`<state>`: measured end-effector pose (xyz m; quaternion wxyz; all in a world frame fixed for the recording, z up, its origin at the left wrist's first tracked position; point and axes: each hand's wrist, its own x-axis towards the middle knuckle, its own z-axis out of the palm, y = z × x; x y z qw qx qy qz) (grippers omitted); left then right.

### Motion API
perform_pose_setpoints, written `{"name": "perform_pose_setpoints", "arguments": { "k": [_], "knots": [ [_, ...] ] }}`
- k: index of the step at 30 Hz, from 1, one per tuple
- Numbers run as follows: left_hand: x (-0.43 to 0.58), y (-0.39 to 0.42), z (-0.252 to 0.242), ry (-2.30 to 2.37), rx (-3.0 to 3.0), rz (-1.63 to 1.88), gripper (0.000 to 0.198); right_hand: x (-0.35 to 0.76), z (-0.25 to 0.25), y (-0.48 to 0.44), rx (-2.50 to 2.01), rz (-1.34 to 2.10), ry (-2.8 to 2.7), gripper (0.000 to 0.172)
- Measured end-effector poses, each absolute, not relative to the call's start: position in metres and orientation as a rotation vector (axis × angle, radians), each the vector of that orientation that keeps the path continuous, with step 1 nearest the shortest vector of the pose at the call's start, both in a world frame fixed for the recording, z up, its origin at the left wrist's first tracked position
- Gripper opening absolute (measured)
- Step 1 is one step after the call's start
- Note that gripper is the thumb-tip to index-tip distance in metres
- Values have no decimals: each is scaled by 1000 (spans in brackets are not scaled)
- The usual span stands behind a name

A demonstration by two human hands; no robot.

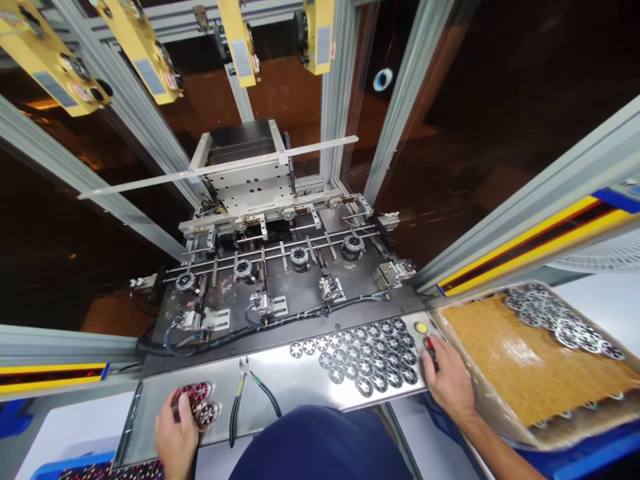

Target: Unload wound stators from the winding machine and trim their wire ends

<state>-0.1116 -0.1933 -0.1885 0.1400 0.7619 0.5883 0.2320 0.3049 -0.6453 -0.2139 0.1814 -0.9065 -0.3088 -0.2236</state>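
When checked from the head view, find red-wound cores (203,392) at near left of the metal tray (295,380), with left hand (177,427) curled around them, can't tell if clamped or merely touching; see right hand (447,377) at the red button (429,343), near right, with fingers loose and nothing visibly grasped. Could scuff if slid right into the pliers (244,368), or scatter slotted discs (380,365) if swept left by right hand. Looks flat-lying, faces up, round, so no long axis or clear heading.
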Motion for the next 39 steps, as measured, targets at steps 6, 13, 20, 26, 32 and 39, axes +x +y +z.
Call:
{"name": "perform_pose_setpoints", "arguments": {
  "k": [6,13,20,26,32,39],
  "knots": [
    [-111,-192,-189,1693,2210,666,62,305,-214,-645,-2556,-638,-885,47],
    [-111,-193,-188,1699,2202,670,61,305,-214,-645,-2565,-633,-878,48],
    [-111,-193,-189,1689,2181,688,63,306,-214,-645,-2564,-648,-879,49],
    [-110,-196,-189,1711,2131,727,66,305,-213,-645,-2570,-645,-876,50],
    [-112,-198,-190,1719,2112,744,64,305,-212,-644,-2569,-635,-885,48],
    [-112,-197,-190,1705,2112,757,61,305,-209,-643,-2570,-630,-889,49]
  ]
}}
